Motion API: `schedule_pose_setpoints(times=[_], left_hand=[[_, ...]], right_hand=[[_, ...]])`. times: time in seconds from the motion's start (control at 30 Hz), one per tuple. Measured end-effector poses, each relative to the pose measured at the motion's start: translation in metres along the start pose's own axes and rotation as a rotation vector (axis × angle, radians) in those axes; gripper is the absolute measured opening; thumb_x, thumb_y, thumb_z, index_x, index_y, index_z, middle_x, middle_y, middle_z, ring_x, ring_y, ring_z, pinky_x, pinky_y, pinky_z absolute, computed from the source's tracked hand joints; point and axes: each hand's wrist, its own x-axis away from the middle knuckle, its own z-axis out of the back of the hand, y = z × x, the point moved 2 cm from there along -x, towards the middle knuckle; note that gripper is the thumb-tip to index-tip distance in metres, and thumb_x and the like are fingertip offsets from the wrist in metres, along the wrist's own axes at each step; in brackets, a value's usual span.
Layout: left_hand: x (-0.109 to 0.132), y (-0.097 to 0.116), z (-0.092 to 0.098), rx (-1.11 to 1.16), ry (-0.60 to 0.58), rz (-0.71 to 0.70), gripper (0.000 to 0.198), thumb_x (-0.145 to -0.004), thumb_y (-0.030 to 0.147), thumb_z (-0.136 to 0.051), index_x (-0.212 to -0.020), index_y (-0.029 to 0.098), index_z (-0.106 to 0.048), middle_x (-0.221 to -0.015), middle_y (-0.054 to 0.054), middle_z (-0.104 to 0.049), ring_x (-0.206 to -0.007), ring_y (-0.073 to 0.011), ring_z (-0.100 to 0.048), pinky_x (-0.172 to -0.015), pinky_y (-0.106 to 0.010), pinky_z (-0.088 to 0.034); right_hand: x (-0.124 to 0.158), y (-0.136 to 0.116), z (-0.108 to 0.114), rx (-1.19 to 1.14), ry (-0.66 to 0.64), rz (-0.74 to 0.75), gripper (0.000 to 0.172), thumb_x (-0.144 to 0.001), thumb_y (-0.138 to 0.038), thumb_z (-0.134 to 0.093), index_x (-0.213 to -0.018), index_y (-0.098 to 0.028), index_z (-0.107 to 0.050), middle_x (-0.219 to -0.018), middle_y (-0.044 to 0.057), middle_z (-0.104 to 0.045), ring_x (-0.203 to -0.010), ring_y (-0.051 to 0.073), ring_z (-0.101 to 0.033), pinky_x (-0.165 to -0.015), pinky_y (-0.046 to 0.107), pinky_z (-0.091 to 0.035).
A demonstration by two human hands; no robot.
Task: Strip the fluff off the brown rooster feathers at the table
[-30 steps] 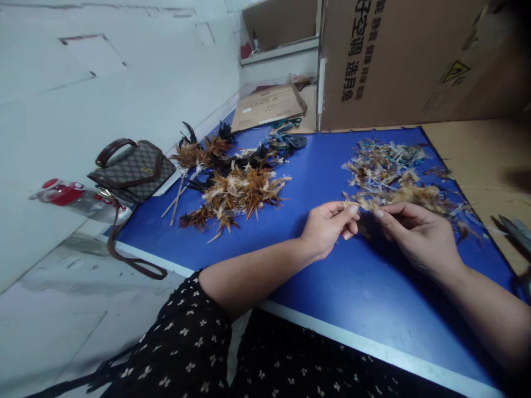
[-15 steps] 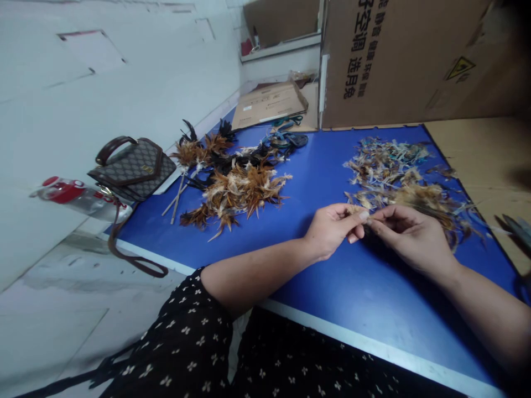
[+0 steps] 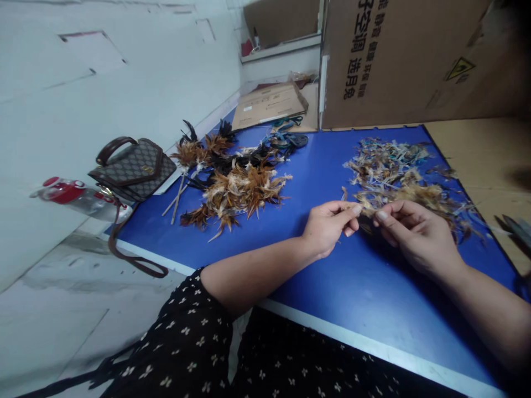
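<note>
Between my two hands, above the blue tabletop (image 3: pixel 332 293), is a small tan feather (image 3: pixel 367 211). My left hand (image 3: pixel 332 224) pinches it between thumb and forefinger. On the other side, my right hand (image 3: pixel 415 229) has its fingers closed at the feather's right end. Just behind the hands lies a loose pile of feathers (image 3: pixel 385 160), pale, tan and bluish. To the left lie bunches of brown feathers (image 3: pixel 244 190), with black feathers (image 3: pixel 228 160) among them. The fine ends of what I hold are too small to make out.
A patterned handbag (image 3: pixel 141 166) and a bottle with a red cap (image 3: pixel 62 190) are at the left edge. Flat cardboard (image 3: pixel 269 102) lies at the back, near a large cardboard box (image 3: pixel 398 66). Dark-bladed scissors (image 3: pixel 514 229) lie at the far right.
My hands have drawn slightly apart, the right one moving a little to the right. More of the tan feather shows between the fingertips.
</note>
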Motion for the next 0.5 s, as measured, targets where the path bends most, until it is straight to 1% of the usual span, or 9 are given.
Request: schedule_pose_setpoints(times=[0.1, 0.17, 0.23, 0.3, 0.37, 0.5], left_hand=[[-0.0005, 0.0001, 0.0007, 0.024, 0.012, 0.003, 0.058, -0.068, 0.061, -0.104, -0.090, 0.015, -0.075, -0.064, 0.002, -0.066, -0.054, -0.0078, -0.051, -0.056, -0.029, -0.030], [-0.0010, 0.0000, 0.0016, 0.034, 0.019, 0.006, 0.059, -0.069, 0.061, -0.104, -0.089, 0.015, -0.074, -0.065, 0.001, -0.066, -0.055, -0.0078, -0.052, -0.057, -0.029, -0.030], [-0.0013, -0.0003, 0.0024, 0.044, 0.021, 0.005, 0.058, -0.069, 0.060, -0.104, -0.090, 0.015, -0.073, -0.067, 0.001, -0.066, -0.057, -0.0080, -0.052, -0.058, -0.029, -0.031], [-0.0011, -0.0006, 0.0025, 0.057, 0.001, 0.009, 0.057, -0.071, 0.059, -0.104, -0.091, 0.015, -0.074, -0.068, 0.001, -0.066, -0.058, -0.0083, -0.052, -0.059, -0.029, -0.031], [-0.0005, -0.0009, 0.0018, 0.067, -0.030, 0.025, 0.056, -0.073, 0.058, -0.103, -0.092, 0.014, -0.074, -0.068, 0.001, -0.066, -0.058, -0.0083, -0.052, -0.060, -0.030, -0.032], [0.0013, -0.0002, -0.0009, 0.091, -0.082, 0.063, 0.054, -0.074, 0.056, -0.103, -0.095, 0.013, -0.078, -0.069, 0.000, -0.066, -0.060, -0.0086, -0.052, -0.061, -0.030, -0.033]], right_hand=[[-0.0017, 0.0048, 0.0015, -0.024, 0.036, 0.006, 0.049, -0.086, -0.064, -0.096, -0.096, -0.022, -0.075, -0.069, 0.000, -0.069, -0.049, 0.009, -0.053, -0.044, 0.020, -0.040], [-0.0019, 0.0072, 0.0023, -0.017, 0.060, 0.004, 0.048, -0.086, -0.063, -0.096, -0.098, -0.022, -0.075, -0.073, 0.001, -0.072, -0.050, 0.009, -0.054, -0.046, 0.021, -0.042], [-0.0014, 0.0078, 0.0019, 0.004, 0.046, 0.002, 0.049, -0.084, -0.063, -0.097, -0.104, -0.022, -0.078, -0.077, 0.002, -0.074, -0.052, 0.009, -0.056, -0.047, 0.022, -0.044], [-0.0007, 0.0068, 0.0002, 0.034, -0.002, -0.002, 0.052, -0.084, -0.065, -0.095, -0.108, -0.021, -0.081, -0.075, 0.001, -0.072, -0.053, 0.010, -0.057, -0.049, 0.022, -0.045], [-0.0004, 0.0055, -0.0016, 0.061, -0.039, -0.014, 0.055, -0.084, -0.069, -0.094, -0.107, -0.021, -0.082, -0.071, 0.001, -0.070, -0.054, 0.011, -0.056, -0.050, 0.023, -0.044], [-0.0011, 0.0044, -0.0032, 0.065, -0.024, -0.020, 0.056, -0.082, -0.072, -0.095, -0.100, -0.021, -0.080, -0.069, 0.000, -0.070, -0.053, 0.011, -0.054, -0.049, 0.024, -0.043]])
